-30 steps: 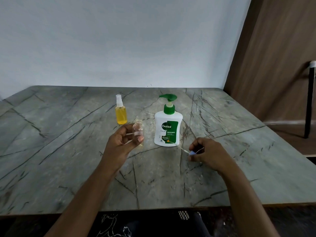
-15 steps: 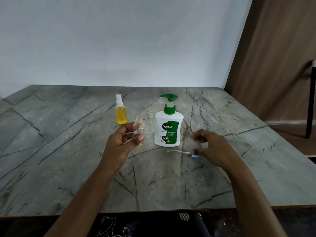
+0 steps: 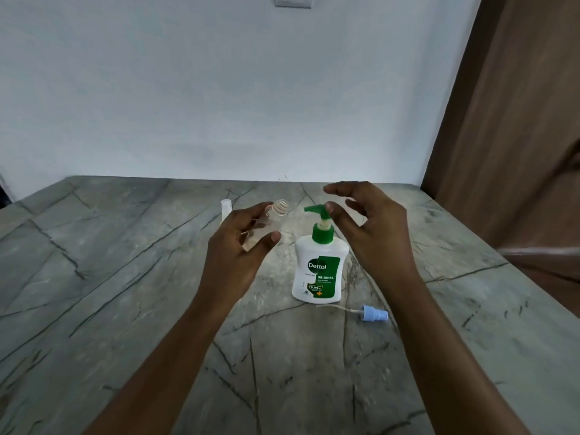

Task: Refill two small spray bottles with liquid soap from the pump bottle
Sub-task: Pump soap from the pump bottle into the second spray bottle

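Note:
My left hand point(image 3: 241, 246) grips a small clear spray bottle point(image 3: 270, 219) without its cap, tilted so its threaded mouth points toward the green pump spout. The white Dettol pump bottle point(image 3: 320, 271) stands upright at the table's middle. My right hand point(image 3: 367, 227) hovers over the green pump head with fingers spread, the thumb tip touching the pump top. A blue spray cap point(image 3: 373, 315) with its dip tube lies on the table just right of the pump bottle's base. The second spray bottle point(image 3: 226, 207) is mostly hidden behind my left hand; only its white cap shows.
The grey marbled table point(image 3: 125, 293) reaches back to a white wall. A brown wooden panel point(image 3: 518, 136) stands along the right side, past the table's right edge.
My right hand has left the blue spray cap on the table and risen to the pump head. My left hand lifted and tilted the clear bottle toward the spout. The camera moved closer.

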The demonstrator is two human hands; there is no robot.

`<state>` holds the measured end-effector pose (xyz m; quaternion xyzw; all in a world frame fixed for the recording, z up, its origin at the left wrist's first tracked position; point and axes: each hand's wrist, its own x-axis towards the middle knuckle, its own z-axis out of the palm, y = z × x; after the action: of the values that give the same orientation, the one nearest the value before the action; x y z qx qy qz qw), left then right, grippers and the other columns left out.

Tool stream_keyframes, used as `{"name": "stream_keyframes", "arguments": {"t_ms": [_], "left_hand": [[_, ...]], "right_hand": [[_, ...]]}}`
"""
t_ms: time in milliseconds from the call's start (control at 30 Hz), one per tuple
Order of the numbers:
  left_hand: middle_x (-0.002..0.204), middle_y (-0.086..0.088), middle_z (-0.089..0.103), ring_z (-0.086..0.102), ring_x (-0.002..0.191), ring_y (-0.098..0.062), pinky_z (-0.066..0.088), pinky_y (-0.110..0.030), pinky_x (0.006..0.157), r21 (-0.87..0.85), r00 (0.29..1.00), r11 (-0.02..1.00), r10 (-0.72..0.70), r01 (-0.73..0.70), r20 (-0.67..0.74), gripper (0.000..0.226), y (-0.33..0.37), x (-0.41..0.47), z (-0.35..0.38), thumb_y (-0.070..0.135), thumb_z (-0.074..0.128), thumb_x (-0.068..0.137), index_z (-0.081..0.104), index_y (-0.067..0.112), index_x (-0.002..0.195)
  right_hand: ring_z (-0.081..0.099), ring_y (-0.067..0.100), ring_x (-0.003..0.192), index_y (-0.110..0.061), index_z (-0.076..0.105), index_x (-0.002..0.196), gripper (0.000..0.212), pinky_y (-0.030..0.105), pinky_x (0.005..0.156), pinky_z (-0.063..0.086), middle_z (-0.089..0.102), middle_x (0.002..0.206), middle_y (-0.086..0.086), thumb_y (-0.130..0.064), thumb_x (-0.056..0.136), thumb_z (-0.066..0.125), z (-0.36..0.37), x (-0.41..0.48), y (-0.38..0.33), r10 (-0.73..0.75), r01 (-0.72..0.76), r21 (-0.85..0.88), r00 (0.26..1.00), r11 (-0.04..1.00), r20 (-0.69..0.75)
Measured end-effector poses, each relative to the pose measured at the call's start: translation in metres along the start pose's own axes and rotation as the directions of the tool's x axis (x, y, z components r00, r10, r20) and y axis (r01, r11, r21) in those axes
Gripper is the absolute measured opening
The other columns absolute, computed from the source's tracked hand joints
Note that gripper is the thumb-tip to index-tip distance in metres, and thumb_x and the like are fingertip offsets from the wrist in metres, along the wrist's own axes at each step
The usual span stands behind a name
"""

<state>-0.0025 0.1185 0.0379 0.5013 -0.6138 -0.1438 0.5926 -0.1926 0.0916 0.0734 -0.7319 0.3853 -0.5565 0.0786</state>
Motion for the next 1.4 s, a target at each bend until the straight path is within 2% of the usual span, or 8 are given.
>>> {"name": "stream_keyframes", "arguments": {"t_ms": [100,300,400,567,767,1067,1267,1400], "left_hand": [[0.106,0.014,0.061,0.055,0.099,0.010,0.041,-0.003,0.080,0.064,0.999,0.997,0.047,-0.047,0.007,0.041,-0.005,0.005,0.005,0.019,0.071,0.081,0.061,0.025,0.120],[0.103,0.023,0.054,0.052,0.100,0.009,0.037,0.001,0.083,0.157,0.998,0.985,0.064,-0.067,0.021,0.044,-0.017,0.005,0.012,0.019,0.071,0.081,0.060,0.025,0.123],[0.105,0.017,0.056,0.052,0.101,0.007,0.036,0.000,0.084,0.169,0.997,0.983,0.067,-0.071,0.028,0.045,-0.019,0.003,0.016,0.019,0.071,0.081,0.059,0.026,0.124],[0.108,0.011,0.055,0.048,0.098,0.016,0.035,0.002,0.082,0.178,0.997,0.981,0.070,-0.074,0.030,0.046,-0.016,0.007,0.020,0.017,0.070,0.082,0.058,0.026,0.125],[0.110,0.008,0.055,0.049,0.097,0.013,0.035,0.003,0.082,0.191,0.997,0.978,0.075,-0.080,0.032,0.046,-0.015,0.008,0.022,0.017,0.070,0.082,0.058,0.024,0.126],[0.109,0.011,0.056,0.050,0.102,0.011,0.038,0.000,0.084,0.170,0.994,0.980,0.101,-0.105,0.031,0.046,-0.014,0.008,0.024,0.022,0.069,0.081,0.058,0.027,0.126],[0.105,0.018,0.055,0.055,0.098,0.005,0.040,0.000,0.081,0.187,0.995,0.977,0.099,-0.103,0.032,0.046,-0.013,0.008,0.024,0.027,0.069,0.080,0.058,0.026,0.125],[0.106,0.013,0.059,0.056,0.096,0.004,0.039,0.001,0.079,0.193,0.994,0.975,0.110,-0.112,0.023,0.047,-0.011,0.007,0.024,0.037,0.064,0.078,0.061,0.022,0.123]], "right_hand": [[0.058,-0.008,0.094,-0.023,0.069,0.104,0.016,0.013,0.087,0.046,0.064,0.103,-0.017,-0.020,0.088,0.066,0.006,0.000,0.008,-0.011,0.011,-0.025,1.000,1.000,0.006],[0.061,0.003,0.096,-0.019,0.071,0.099,0.014,0.022,0.084,0.051,0.067,0.102,-0.011,-0.015,0.085,0.069,0.013,-0.008,0.023,-0.019,0.019,-0.025,1.000,1.000,-0.021],[0.062,0.004,0.095,-0.017,0.071,0.099,0.015,0.025,0.085,0.052,0.068,0.102,-0.009,-0.013,0.085,0.068,0.015,-0.009,0.024,-0.013,0.014,0.012,0.999,1.000,-0.037],[0.062,0.004,0.095,-0.017,0.072,0.100,0.015,0.027,0.083,0.053,0.065,0.101,-0.009,-0.014,0.086,0.066,0.017,-0.008,0.027,-0.018,0.018,0.015,0.999,1.000,-0.032],[0.062,0.005,0.094,-0.017,0.072,0.099,0.017,0.031,0.081,0.055,0.065,0.100,-0.009,-0.019,0.085,0.064,0.019,-0.008,0.027,-0.018,0.018,0.010,0.999,1.000,-0.041],[0.062,0.005,0.094,-0.016,0.072,0.098,0.017,0.027,0.075,0.054,0.065,0.100,-0.008,-0.018,0.085,0.063,0.019,-0.010,0.026,-0.055,0.054,-0.026,0.997,0.998,-0.052],[0.057,0.003,0.091,-0.015,0.072,0.098,0.019,0.003,0.072,0.039,0.063,0.099,-0.010,-0.023,0.088,0.058,0.018,-0.010,0.020,-0.131,0.124,-0.132,0.991,0.983,-0.042],[0.057,0.008,0.087,-0.010,0.071,0.094,0.027,0.008,0.071,0.038,0.066,0.095,-0.001,-0.022,0.087,0.049,0.019,-0.008,0.014,-0.206,0.193,-0.252,0.978,0.948,-0.025]]}}
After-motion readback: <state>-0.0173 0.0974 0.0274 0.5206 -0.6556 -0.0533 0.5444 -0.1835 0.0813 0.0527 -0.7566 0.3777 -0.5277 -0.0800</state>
